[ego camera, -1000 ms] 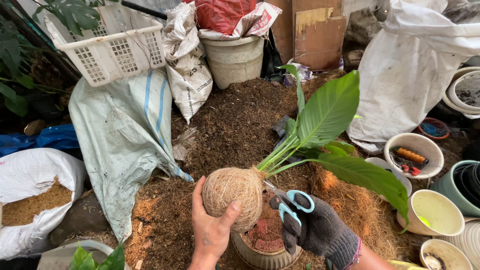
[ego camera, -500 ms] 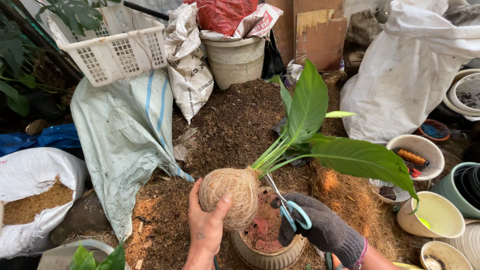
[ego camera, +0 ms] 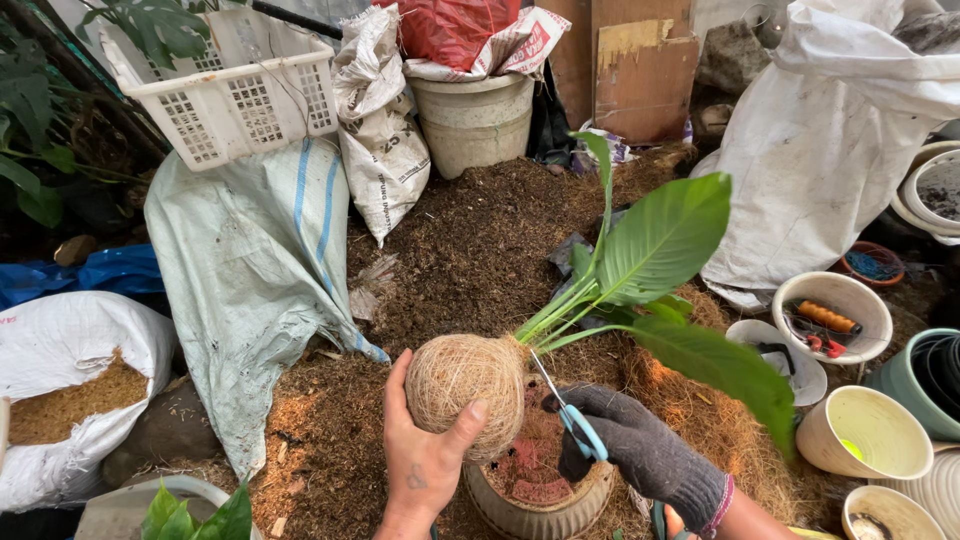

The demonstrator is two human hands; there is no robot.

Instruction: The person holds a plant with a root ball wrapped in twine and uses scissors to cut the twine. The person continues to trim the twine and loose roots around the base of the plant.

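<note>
Twine-wrapped root ball [ego camera: 465,393] of leafy plant [ego camera: 650,265], cupped in my bare left hand [ego camera: 425,455] above clay pot [ego camera: 535,495]. My gloved right hand [ego camera: 640,450] grips blue-handled scissors [ego camera: 570,420], blades at the ball's neck. Step, as I judge: trimming twine; next needs a steady, close snip.

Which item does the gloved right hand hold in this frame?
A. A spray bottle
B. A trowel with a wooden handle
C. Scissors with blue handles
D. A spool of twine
C: the right hand, in a dark grey glove, grips scissors with blue handles, the blades pointing up beside the twine-wrapped root ball that the bare left hand cups.
</note>
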